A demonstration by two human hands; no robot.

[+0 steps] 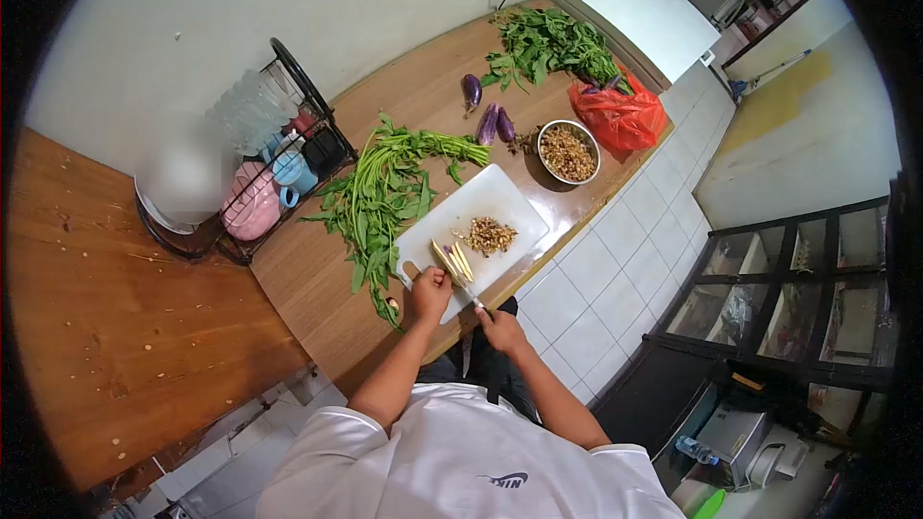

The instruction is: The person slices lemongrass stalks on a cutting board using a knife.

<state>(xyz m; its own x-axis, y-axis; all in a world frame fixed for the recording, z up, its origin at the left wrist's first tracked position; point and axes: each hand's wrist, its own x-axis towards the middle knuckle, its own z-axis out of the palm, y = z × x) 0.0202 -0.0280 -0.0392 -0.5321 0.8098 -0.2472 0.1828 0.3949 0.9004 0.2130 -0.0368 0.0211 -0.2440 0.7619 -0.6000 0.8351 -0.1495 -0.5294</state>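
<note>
centre frame: left hand (431, 292) pins pale stalks (456, 259) on white cutting board (500, 197) | right hand (502, 329) grips knife (460, 281), blade at stalks | chopped heap (490, 235) mid-board | leafy greens (380, 197) left of board | metal bowl (568, 151), eggplants (492, 120) upper centre | red bag (623, 115) upper right

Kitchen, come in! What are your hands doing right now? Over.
Left hand pins pale sticks on the white cutting board. Right hand holds a knife across them. Chopped pile beside; greens at the board's left edge.
</note>
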